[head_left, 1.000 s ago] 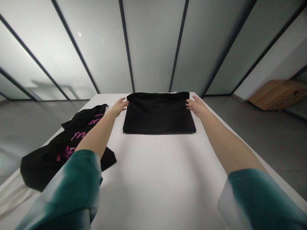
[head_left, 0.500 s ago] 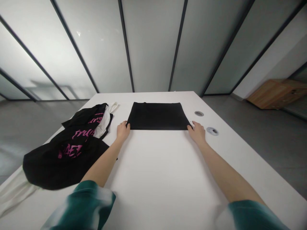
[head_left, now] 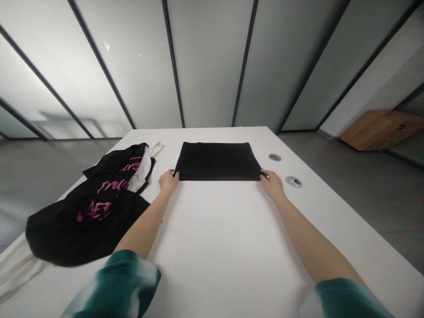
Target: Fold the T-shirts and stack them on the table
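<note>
Both your hands pinch the near corners of a flat black rectangular cloth (head_left: 217,161).
Left of your left hand (head_left: 168,181) lie black fabric pieces with pink lettering (head_left: 89,221) and white cloth among them; that hand grips the cloth's near left corner. The cloth lies between your hands on the white counter (head_left: 225,247); your right hand (head_left: 271,182) grips its near right corner, with two round grey fittings (head_left: 293,181) just beyond and to the right.
</note>
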The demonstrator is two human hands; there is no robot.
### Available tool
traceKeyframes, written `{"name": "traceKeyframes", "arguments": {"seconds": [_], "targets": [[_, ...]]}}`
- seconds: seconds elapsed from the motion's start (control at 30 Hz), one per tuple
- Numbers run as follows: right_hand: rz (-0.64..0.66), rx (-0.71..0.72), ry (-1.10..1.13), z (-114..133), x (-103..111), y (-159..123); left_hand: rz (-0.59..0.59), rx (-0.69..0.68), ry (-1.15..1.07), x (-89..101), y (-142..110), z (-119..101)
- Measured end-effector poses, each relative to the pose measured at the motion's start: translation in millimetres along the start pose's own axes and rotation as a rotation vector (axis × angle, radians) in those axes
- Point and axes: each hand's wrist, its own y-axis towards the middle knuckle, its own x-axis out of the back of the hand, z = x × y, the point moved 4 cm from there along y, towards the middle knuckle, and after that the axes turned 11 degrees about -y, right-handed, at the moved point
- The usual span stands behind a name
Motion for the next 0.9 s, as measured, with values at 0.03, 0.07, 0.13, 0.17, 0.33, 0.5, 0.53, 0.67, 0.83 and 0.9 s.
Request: {"name": "traceKeyframes", "arguments": {"seconds": [0.03, 0.07, 0.13, 0.17, 0.33, 0.5, 0.53, 0.67, 0.83, 0.9], "targets": [[-0.015, -0.001, 0.018, 0.6, 1.8, 0.1, -0.003, 0.015, -0.012, -0.2, 1.0, 0.9], [-0.021, -0.017, 0.042, 1.4, 3.5, -0.1, -0.006, 0.026, -0.031, -0.4, 2.2, 2.0], [0.002, -0.097, 0.137, 3.3, 5.5, -1.4, -0.010, 0.043, -0.093, -0.5, 4.5, 5.4], [0.029, -0.153, 0.208, 4.5, 5.4, -2.6, -0.013, 0.049, -0.139, -0.2, 5.6, 7.6], [0.200, -0.320, 0.485, 13.3, -1.4, -7.5, -0.042, -0.020, -0.450, 6.1, 8.3, 16.9], [0.196, -0.303, 0.492, 12.0, -2.3, -4.1, 0.068, 0.000, -0.793, 11.3, 5.4, 21.4], [0.181, -0.306, 0.499, 10.9, -1.8, -3.5, 0.092, 0.014, -0.849, 12.2, 5.0, 22.0], [0.143, -0.326, 0.543, 8.8, 0.0, -3.6, 0.127, 0.069, -1.000, 16.1, 6.7, 27.0], [0.116, -0.366, 0.582, 8.4, -0.7, -4.6, 0.202, 0.090, -1.094, 18.0, 10.1, 29.3], [0.104, -0.365, 0.560, 8.8, -0.5, -4.7, 0.216, 0.081, -1.080, 19.2, 9.7, 27.4]]}}
